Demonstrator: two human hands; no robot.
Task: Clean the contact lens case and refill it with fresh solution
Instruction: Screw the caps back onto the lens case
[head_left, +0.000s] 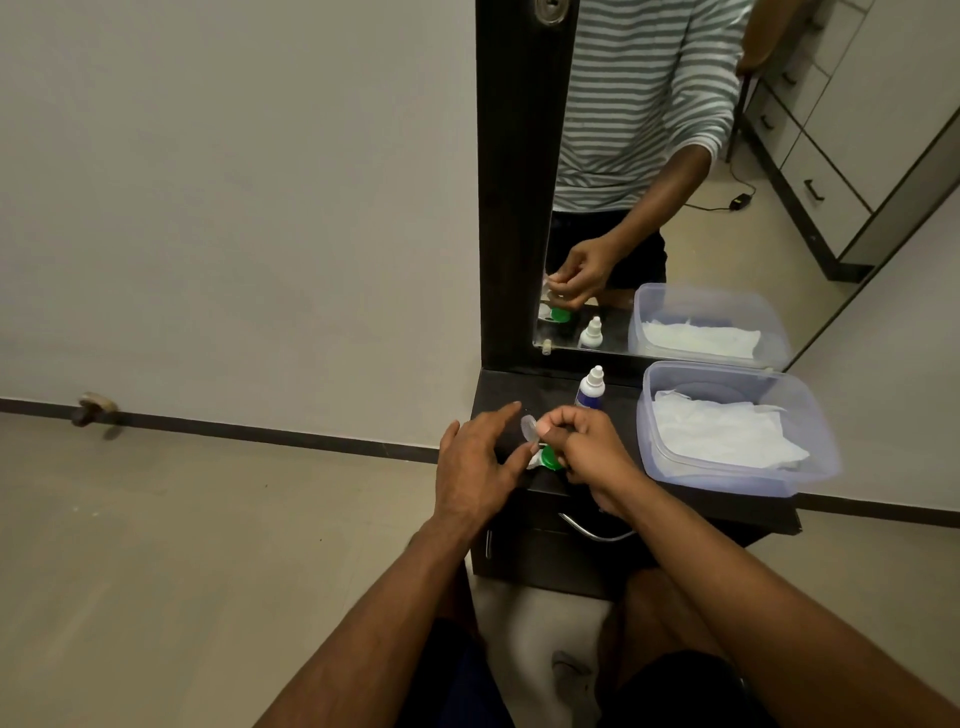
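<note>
- Your left hand (475, 457) is held out flat with its back up, fingers straight and slightly spread, the forefinger reaching furthest forward.
- Your left forearm runs up from the lower middle of the view, bare, with the wrist straight.
- Your right hand (582, 441) is curled, thumb and forefinger pinched together at its upper left, the other fingers folded under towards the palm.
- Your right forearm comes in from the lower right corner, bare, crossing up and left to meet the hand.
- Your two hands sit just beside each other, fingertips nearly touching; whether they do touch cannot be told.
</note>
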